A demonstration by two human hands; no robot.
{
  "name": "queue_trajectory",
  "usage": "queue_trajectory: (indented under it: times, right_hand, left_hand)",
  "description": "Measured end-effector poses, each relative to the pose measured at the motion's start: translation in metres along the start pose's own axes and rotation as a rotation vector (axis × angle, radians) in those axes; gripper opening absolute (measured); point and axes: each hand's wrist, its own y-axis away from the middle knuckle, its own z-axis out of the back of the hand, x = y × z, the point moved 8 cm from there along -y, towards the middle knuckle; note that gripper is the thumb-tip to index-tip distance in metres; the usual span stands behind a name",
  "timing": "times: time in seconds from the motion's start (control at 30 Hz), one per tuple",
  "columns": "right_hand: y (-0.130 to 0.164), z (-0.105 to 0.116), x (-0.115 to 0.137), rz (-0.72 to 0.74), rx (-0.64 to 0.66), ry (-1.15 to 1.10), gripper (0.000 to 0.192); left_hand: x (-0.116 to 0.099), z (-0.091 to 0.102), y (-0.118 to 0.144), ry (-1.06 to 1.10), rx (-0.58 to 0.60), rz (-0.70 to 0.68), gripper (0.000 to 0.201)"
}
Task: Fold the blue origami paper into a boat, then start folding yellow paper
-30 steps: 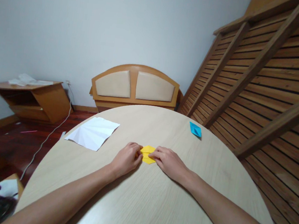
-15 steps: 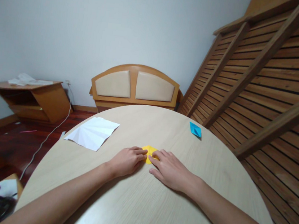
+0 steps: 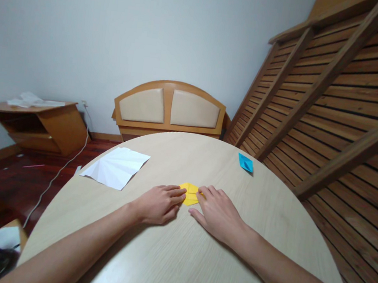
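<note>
A small folded yellow paper (image 3: 190,194) lies flat on the round pale wooden table (image 3: 195,261), near its middle. My left hand (image 3: 158,203) rests palm down at the paper's left side, its fingertips pressing on the left edge. My right hand (image 3: 219,212) lies flat at the right side, fingers spread, fingertips on the right edge. Both hands press the paper against the table; neither lifts it.
A creased white sheet (image 3: 115,172) lies on the table's left part. A small folded blue paper (image 3: 245,162) sits far right. Beyond the table stand a padded wooden headboard (image 3: 169,108), a low wooden shelf (image 3: 36,123) and a slatted wooden frame (image 3: 335,100) leaning at right.
Both hands have flattened from pinching the yellow paper's ends to lying palm down with fingertips pressing on it. The paper stays in the same spot.
</note>
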Motion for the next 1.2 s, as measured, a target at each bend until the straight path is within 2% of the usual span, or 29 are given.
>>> queue_trajectory:
  times: [0.1, 0.17, 0.37, 0.5, 0.6, 0.8, 1.07, 1.2]
  right_hand:
    - [0.0, -0.009, 0.01, 0.072, -0.017, -0.154, 0.056]
    - [0.001, -0.018, 0.008, 0.047, 0.006, -0.198, 0.063]
    - [0.002, -0.027, 0.005, 0.03, 0.052, -0.246, 0.064]
    - [0.0, -0.023, 0.007, 0.03, 0.048, -0.226, 0.069]
    - [0.0, -0.019, 0.01, 0.035, 0.035, -0.206, 0.071]
    - [0.002, -0.014, 0.011, 0.042, 0.017, -0.187, 0.06]
    - [0.004, -0.003, 0.021, 0.075, 0.027, -0.26, 0.048]
    - [0.002, 0.001, 0.024, 0.194, 0.064, -0.415, 0.024]
  left_hand:
    - [0.0, -0.002, 0.002, 0.046, 0.002, -0.023, 0.045]
    - [0.003, -0.002, 0.004, 0.074, 0.012, -0.038, 0.048]
    - [0.017, 0.009, 0.011, 0.01, 0.037, -0.049, 0.035]
    - [0.025, 0.016, 0.011, -0.072, -0.036, 0.028, 0.035]
    - [0.02, 0.018, 0.008, -0.078, -0.106, 0.064, 0.038]
    - [-0.005, 0.002, 0.0, 0.015, -0.014, -0.032, 0.038]
    - [0.005, 0.004, -0.001, 0.02, -0.066, 0.08, 0.033]
    - [0.009, -0.001, -0.001, 0.058, -0.076, 0.113, 0.03]
